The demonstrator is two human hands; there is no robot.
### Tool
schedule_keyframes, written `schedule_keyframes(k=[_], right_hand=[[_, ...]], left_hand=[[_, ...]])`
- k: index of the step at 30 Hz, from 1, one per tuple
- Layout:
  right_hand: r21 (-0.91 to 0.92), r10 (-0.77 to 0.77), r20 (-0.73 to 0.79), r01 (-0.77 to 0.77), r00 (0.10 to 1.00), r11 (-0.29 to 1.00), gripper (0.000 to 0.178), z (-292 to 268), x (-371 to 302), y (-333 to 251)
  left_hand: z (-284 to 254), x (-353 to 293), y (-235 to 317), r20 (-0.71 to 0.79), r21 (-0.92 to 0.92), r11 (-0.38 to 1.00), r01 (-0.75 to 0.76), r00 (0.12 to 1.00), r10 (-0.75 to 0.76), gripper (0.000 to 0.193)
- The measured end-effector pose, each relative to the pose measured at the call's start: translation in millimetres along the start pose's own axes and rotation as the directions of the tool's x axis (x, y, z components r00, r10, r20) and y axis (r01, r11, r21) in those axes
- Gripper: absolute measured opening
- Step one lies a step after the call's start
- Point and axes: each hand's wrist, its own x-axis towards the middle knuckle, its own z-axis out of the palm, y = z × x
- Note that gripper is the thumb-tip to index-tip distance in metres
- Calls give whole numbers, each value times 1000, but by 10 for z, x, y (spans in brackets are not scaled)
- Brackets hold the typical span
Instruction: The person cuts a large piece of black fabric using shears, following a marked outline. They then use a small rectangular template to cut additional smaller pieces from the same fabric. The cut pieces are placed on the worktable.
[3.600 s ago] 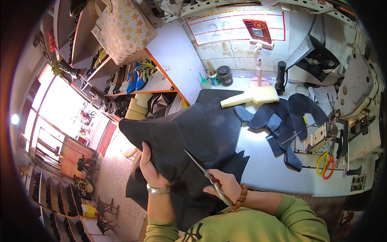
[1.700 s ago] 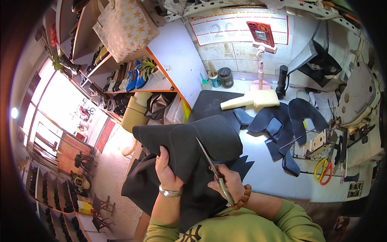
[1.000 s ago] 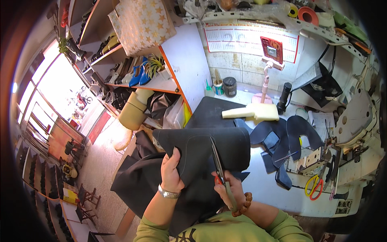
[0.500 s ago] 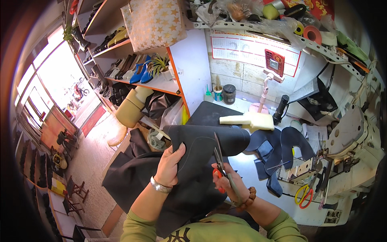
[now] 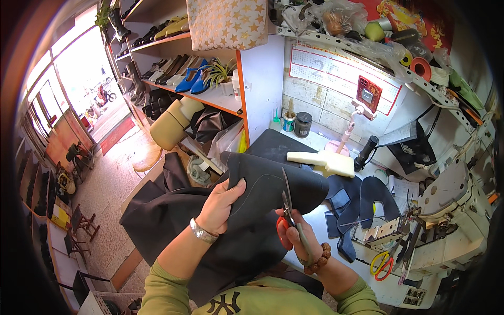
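A large sheet of black cloth-like material point(image 5: 252, 220) hangs in front of me, with a thin pale curved line marked on its upper part. My left hand point(image 5: 220, 207) grips it near the upper left edge, thumb on top and fingers hidden beneath. In my right hand point(image 5: 307, 241) is a pair of scissors point(image 5: 287, 202) with red on the handles. Their blades point away from me, slightly apart, at the sheet to the right of my left hand. Whether the lower blade lies under the material I cannot tell.
Right of the sheet, a white worktable point(image 5: 315, 210) bears dark cut pieces point(image 5: 378, 197), pale foam point(image 5: 333, 161), yellow-and-red-handled scissors point(image 5: 381, 266) and a sewing machine point(image 5: 451, 210). A phone point(image 5: 369, 93) stands behind. Shoe shelves point(image 5: 215, 100) rise at the left; a stool point(image 5: 148, 157) stands below.
My view has turned a little, so the surroundings sit differently. The sheet's right end now slopes lower, showing more of the pale line. Both hands keep their holds.
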Motion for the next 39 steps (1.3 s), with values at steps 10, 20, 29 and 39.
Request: schedule_keyframes(k=[10,20,29,39], right_hand=[[0,24,65,-24,998,1000,58,-112,-140,-2],[-265,80,145,-39,986,964,43,-317,-261,-67],[-390,63,213,26,975,920,44,-416,-362,-108],[-231,166,280,-102,945,968,72,-381,-388,-105]], left_hand=[[-23,-23,96,-9,27,1000,16,1000,-15,27],[-63,-48,408,76,361,928,91,989,-127,29],[-77,-23,498,198,636,771,-36,973,-118,32],[-105,36,411,204,743,667,-59,969,-142,40]])
